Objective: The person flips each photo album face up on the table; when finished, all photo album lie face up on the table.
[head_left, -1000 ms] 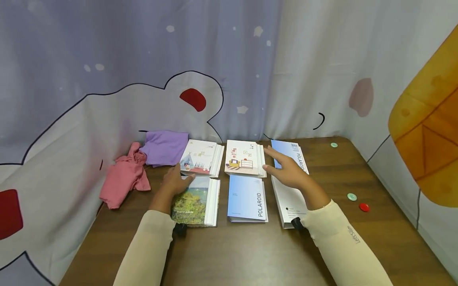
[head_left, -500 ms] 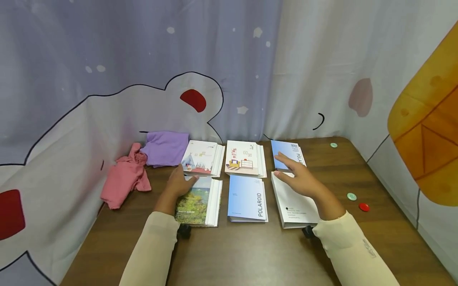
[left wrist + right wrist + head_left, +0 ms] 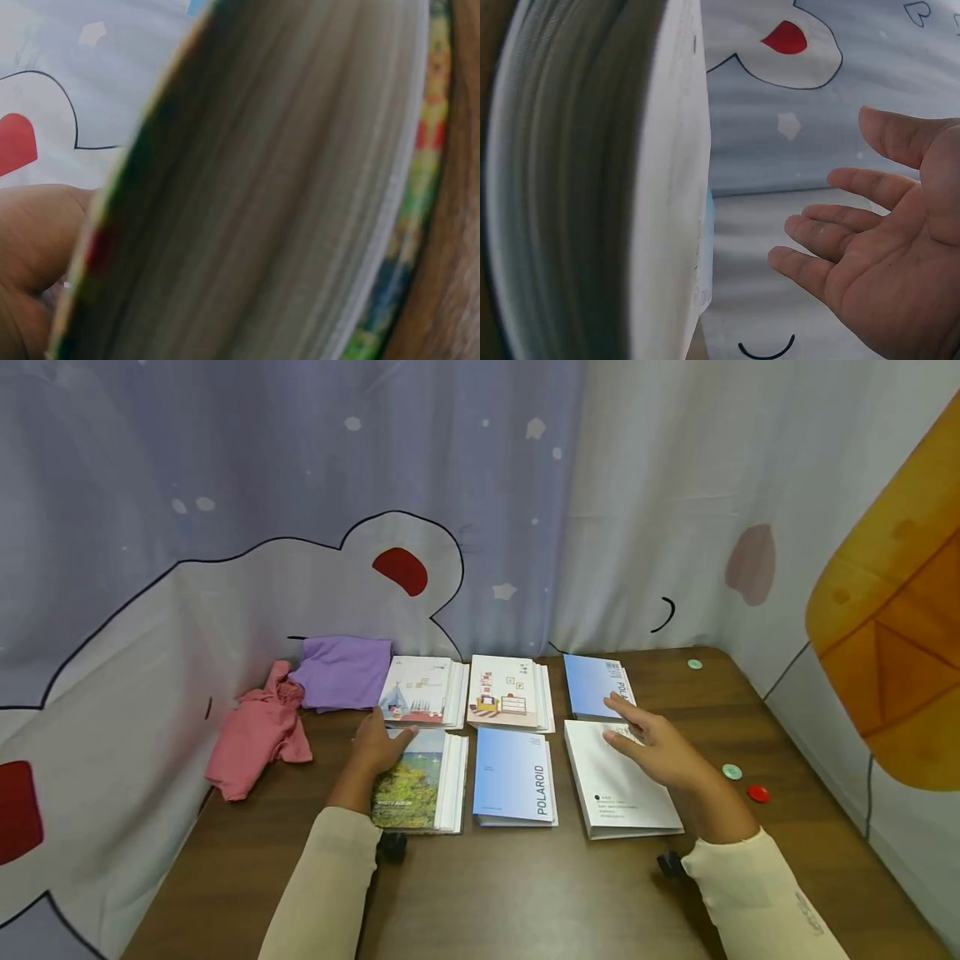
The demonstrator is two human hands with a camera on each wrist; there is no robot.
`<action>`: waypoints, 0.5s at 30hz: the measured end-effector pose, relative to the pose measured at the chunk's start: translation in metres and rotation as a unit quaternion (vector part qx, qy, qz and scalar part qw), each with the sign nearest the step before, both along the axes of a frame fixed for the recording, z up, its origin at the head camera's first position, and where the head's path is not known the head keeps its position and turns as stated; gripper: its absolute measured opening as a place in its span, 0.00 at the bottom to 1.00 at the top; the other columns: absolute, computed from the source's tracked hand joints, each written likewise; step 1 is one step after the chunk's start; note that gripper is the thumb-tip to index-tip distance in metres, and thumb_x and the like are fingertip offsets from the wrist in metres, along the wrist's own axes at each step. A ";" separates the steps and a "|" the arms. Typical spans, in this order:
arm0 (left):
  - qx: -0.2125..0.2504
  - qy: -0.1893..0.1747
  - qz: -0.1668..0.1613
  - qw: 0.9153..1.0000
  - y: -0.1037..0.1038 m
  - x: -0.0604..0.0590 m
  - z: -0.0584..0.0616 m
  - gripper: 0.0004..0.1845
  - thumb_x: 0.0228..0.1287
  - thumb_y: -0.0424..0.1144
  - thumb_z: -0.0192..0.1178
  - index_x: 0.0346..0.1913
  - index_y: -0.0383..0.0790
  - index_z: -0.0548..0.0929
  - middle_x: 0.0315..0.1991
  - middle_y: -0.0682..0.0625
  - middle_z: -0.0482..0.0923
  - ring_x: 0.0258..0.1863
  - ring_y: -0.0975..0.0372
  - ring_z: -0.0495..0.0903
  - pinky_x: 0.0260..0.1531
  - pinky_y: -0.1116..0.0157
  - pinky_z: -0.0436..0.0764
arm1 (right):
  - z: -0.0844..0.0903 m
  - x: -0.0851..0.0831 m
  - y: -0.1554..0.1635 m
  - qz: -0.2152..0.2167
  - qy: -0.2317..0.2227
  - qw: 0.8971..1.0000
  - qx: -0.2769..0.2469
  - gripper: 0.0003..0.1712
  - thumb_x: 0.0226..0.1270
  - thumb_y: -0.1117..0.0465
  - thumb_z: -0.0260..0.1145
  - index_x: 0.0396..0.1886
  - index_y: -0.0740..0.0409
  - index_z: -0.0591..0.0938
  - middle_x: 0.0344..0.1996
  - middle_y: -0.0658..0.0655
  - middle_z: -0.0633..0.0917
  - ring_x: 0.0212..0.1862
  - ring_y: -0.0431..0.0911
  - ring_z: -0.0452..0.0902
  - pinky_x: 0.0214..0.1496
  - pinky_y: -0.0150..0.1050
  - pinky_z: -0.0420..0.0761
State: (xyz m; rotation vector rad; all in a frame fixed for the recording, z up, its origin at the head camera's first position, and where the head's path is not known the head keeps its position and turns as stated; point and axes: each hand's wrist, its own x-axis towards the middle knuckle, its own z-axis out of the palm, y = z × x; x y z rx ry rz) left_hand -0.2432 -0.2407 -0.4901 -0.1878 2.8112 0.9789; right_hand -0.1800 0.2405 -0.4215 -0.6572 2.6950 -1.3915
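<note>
My left hand (image 3: 377, 747) lies along the left side of a photo album (image 3: 408, 785) with a green garden picture on its cover. Its thumb reaches over the album's upper part. The left wrist view shows this album's page edges (image 3: 262, 187) up close, partly hiding the hand. My right hand (image 3: 663, 756) hovers over the right side of a white album (image 3: 611, 785), thumb and fingers spread, holding nothing. In the right wrist view that hand's palm stands apart from the album. Between the two lies a light blue album (image 3: 513, 777) marked POLAROID.
Behind, a row holds two white albums with drawn room scenes, one left (image 3: 420, 685) and one middle (image 3: 506, 689), and a blue album (image 3: 588, 681). A purple cloth (image 3: 347, 672) and a pink cloth (image 3: 258, 735) lie left. Green buttons (image 3: 732, 772) and a red button (image 3: 758, 793) lie right.
My right hand has moved right and nearer, from beside the back middle album to over the white album. The garden-picture album has slid slightly right with my left hand at its side.
</note>
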 end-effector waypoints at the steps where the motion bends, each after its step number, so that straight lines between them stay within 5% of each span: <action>1: -0.001 -0.001 0.002 1.000 0.001 0.000 0.000 0.56 0.83 0.61 0.56 0.88 0.29 0.37 0.88 0.26 0.41 0.86 0.29 0.45 0.82 0.28 0.51 | -0.001 0.002 0.002 -0.004 -0.001 1.000 0.001 0.36 0.85 0.59 0.65 0.83 0.70 0.68 0.85 0.74 0.62 0.87 0.71 0.54 0.82 0.65 0.61; 10: 0.001 -0.009 0.006 1.000 0.001 0.009 0.006 0.55 0.83 0.63 0.55 0.90 0.35 0.36 0.89 0.28 0.37 0.87 0.29 0.41 0.82 0.26 0.46 | -0.014 0.022 0.022 -0.072 -0.003 0.997 0.016 0.38 0.82 0.59 0.68 0.83 0.69 0.68 0.86 0.74 0.57 0.86 0.76 0.52 0.81 0.76 0.60; 15: -0.051 0.010 -0.012 0.999 0.002 0.024 0.013 0.54 0.82 0.65 0.54 0.90 0.38 0.40 0.89 0.27 0.36 0.87 0.27 0.37 0.77 0.19 0.37 | -0.019 0.031 0.033 -0.112 0.020 0.990 0.080 0.42 0.81 0.53 0.70 0.85 0.65 0.66 0.87 0.73 0.55 0.85 0.77 0.52 0.79 0.82 0.58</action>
